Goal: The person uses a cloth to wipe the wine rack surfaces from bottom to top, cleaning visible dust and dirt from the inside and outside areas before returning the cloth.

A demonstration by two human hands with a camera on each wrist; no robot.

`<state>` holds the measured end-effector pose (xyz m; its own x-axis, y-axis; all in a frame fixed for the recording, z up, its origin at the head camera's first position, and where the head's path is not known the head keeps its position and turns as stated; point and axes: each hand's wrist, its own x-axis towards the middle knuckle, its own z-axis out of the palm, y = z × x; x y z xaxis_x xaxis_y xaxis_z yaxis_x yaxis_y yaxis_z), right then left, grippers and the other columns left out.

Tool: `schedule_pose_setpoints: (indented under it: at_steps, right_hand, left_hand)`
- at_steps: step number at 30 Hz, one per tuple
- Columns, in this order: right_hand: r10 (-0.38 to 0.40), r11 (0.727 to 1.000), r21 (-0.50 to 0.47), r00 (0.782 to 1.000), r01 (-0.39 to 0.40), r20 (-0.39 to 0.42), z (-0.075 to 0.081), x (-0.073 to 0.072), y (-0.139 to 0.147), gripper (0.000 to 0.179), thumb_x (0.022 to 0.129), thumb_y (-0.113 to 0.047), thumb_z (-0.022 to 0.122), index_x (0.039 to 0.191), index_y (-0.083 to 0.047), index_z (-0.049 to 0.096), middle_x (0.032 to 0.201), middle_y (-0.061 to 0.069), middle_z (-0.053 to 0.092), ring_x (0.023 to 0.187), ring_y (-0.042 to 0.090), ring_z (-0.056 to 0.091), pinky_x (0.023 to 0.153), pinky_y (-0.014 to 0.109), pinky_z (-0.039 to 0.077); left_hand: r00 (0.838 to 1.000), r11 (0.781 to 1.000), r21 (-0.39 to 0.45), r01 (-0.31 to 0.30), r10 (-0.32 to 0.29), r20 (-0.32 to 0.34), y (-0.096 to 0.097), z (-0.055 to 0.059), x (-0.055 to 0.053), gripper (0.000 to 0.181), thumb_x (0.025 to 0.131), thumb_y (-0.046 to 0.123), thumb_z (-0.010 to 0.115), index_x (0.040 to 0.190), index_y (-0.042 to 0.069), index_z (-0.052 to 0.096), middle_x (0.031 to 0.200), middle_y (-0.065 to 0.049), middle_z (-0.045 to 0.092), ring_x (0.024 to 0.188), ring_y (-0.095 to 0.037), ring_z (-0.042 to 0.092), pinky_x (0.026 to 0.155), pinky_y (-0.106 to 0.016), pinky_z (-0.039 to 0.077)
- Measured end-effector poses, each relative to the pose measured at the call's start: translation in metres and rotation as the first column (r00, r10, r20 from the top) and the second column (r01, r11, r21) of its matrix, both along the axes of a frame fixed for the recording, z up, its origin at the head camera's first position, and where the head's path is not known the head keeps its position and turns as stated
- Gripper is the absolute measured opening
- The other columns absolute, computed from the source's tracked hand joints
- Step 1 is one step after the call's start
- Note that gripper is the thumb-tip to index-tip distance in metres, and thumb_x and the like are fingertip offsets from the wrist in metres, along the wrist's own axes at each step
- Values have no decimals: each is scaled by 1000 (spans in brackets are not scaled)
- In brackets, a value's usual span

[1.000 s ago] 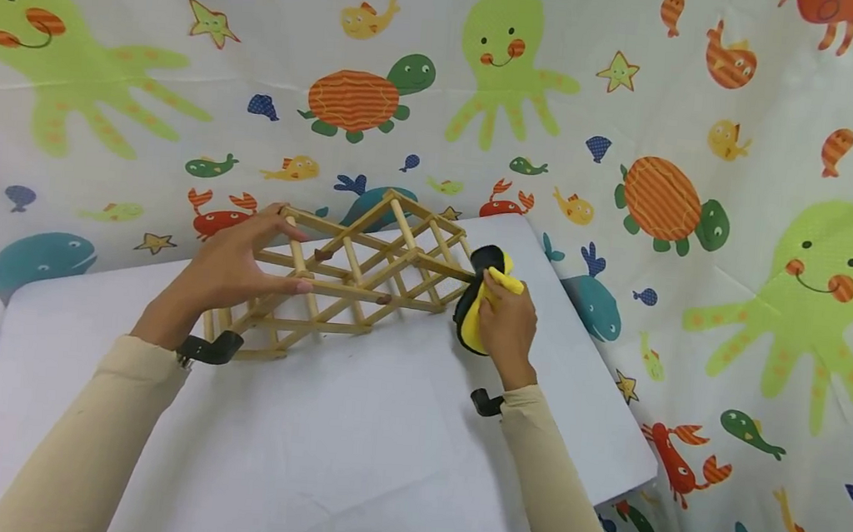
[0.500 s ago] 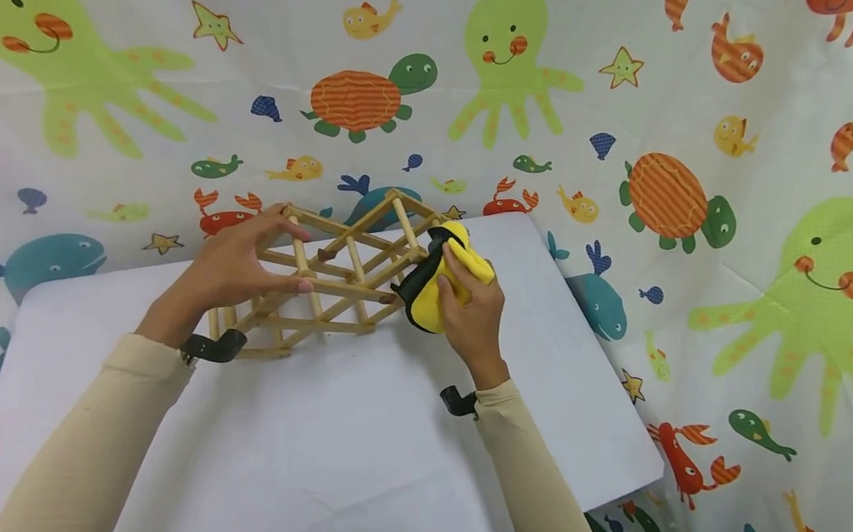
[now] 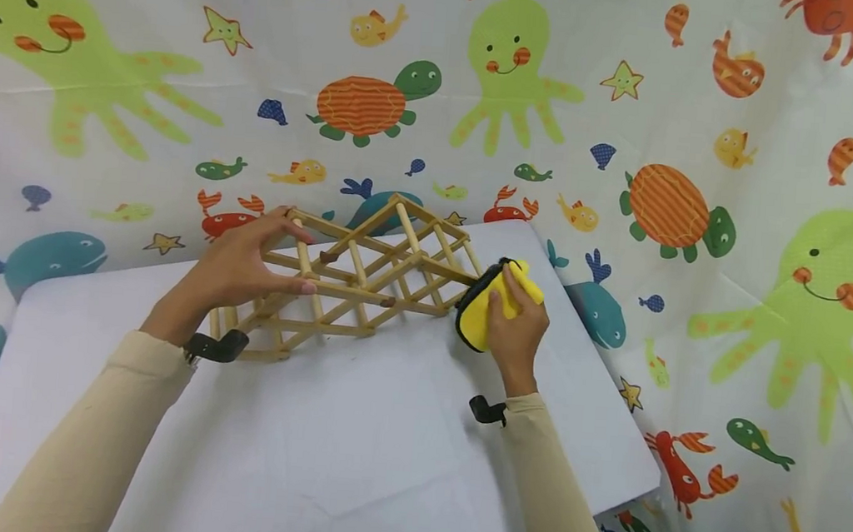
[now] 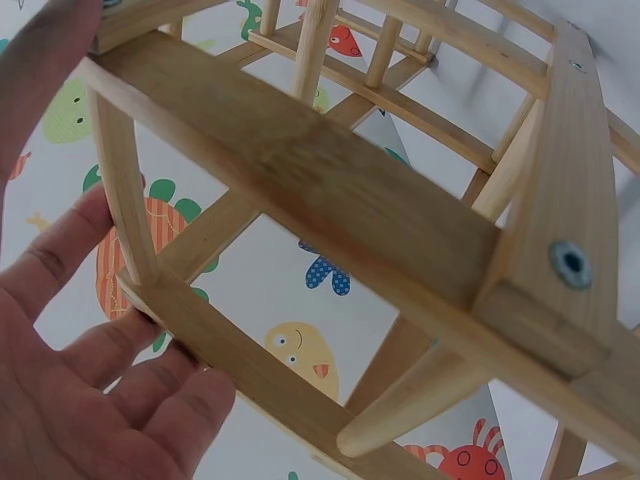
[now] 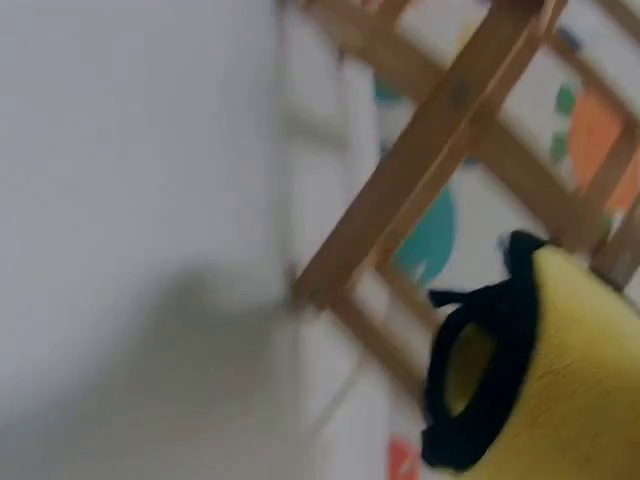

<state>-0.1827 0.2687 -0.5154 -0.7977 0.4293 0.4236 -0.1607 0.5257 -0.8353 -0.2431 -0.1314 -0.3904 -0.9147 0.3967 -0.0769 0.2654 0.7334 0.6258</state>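
One big curtain (image 3: 603, 29) printed with sea animals fills the back of my head view. Below it I see a white table (image 3: 352, 452), and on that, toward the far edge, a wooden rack (image 3: 352, 293) of crossing slats and round dowels. Two beige sleeves (image 3: 93, 440) reach in from the near side. From my left wrist feed, the left hand (image 3: 223, 267) grips the rack's left part, thumb on one side, fingers spread around an upright and a lower slat. The right hand (image 3: 517, 332) pinches a yellow cloth (image 3: 477, 313) edged in black, thumb against fingers, right at the rack's right end; my right wrist feed is blurred, so I cannot tell how firmly it meets the wood. A black mount (image 3: 219, 346) sits at each wrist. Small metal screw heads (image 4: 571, 264) dot the slats.
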Motion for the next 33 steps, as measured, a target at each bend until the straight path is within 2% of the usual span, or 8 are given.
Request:
schedule_pose_setpoints:
  at_steps: [3, 7, 12, 16, 18, 23, 27, 33]
  right_hand:
    - [180, 983, -6, 967, -184, -180, 17, 1, -30, 46, 100, -9, 74, 143, -20, 68, 146, 8, 66, 128, 30, 67, 105, 47, 60]
    - [290, 957, 50, 930, -287, -225, 19, -7, -50, 46, 100, -9, 72, 145, -18, 67, 149, 10, 64, 137, 30, 62, 114, 44, 54]
    - [61, 998, 14, 997, -60, -55, -17, -22, -22, 44, 98, -4, 70, 140, -17, 70, 144, 10, 69, 140, 30, 61, 117, 46, 51]
    - [-117, 991, -48, 978, 127, 173, -33, -13, 5, 44, 99, -6, 69, 141, -19, 70, 144, 8, 69, 141, 32, 59, 120, 52, 47]
    - [-125, 985, -91, 974, 145, 190, -30, -4, 7, 45, 100, -10, 70, 143, -23, 68, 146, 6, 68, 142, 31, 59, 121, 51, 47]
    - [22, 990, -136, 997, -33, -77, -1, 15, -32, 47, 100, -9, 72, 143, -27, 68, 147, 1, 67, 130, 25, 64, 109, 45, 58]
    - [217, 971, -34, 934, -235, -283, 29, 25, -81, 46, 98, -4, 72, 143, -16, 69, 148, 8, 65, 131, 28, 65, 108, 42, 58]
    - [379, 922, 64, 855, -382, -353, 53, 31, -145, 44, 98, -4, 71, 141, -8, 69, 146, 15, 65, 129, 29, 66, 108, 39, 59]
  left_hand:
    - [1000, 1000, 14, 5, -5, -13, -1, 0, -2, 71, 78, 57, 91, 136, 27, 64, 178, -6, 25, 160, -44, 30, 116, -80, 33]
    - [1000, 1000, 27, 9, -8, -19, 0, 0, -3, 70, 78, 56, 91, 136, 27, 65, 178, -6, 26, 161, -42, 30, 118, -79, 32]
    - [1000, 1000, 17, 2, -2, -9, 0, 0, -5, 71, 77, 59, 91, 135, 27, 65, 178, -6, 26, 161, -44, 29, 117, -80, 31]
    - [1000, 1000, -2, 0, 0, 9, -1, 0, -5, 72, 75, 61, 91, 135, 29, 66, 178, -7, 23, 162, -45, 26, 118, -81, 29]
    - [1000, 1000, -10, -1, 1, 13, -3, 1, -6, 73, 75, 62, 91, 134, 29, 66, 178, -7, 23, 162, -45, 27, 118, -81, 30]
    - [1000, 1000, 2, 10, -10, -3, -8, 2, -7, 71, 76, 58, 92, 134, 28, 65, 178, -7, 24, 162, -45, 27, 119, -79, 31]
    - [1000, 999, 22, 29, -29, -8, -11, 1, -9, 69, 78, 52, 93, 135, 26, 65, 178, -9, 25, 162, -44, 27, 120, -78, 30]
    - [999, 999, 18, 43, -43, 8, -11, -4, -13, 67, 81, 47, 92, 138, 26, 64, 178, -9, 24, 162, -44, 26, 122, -77, 27]
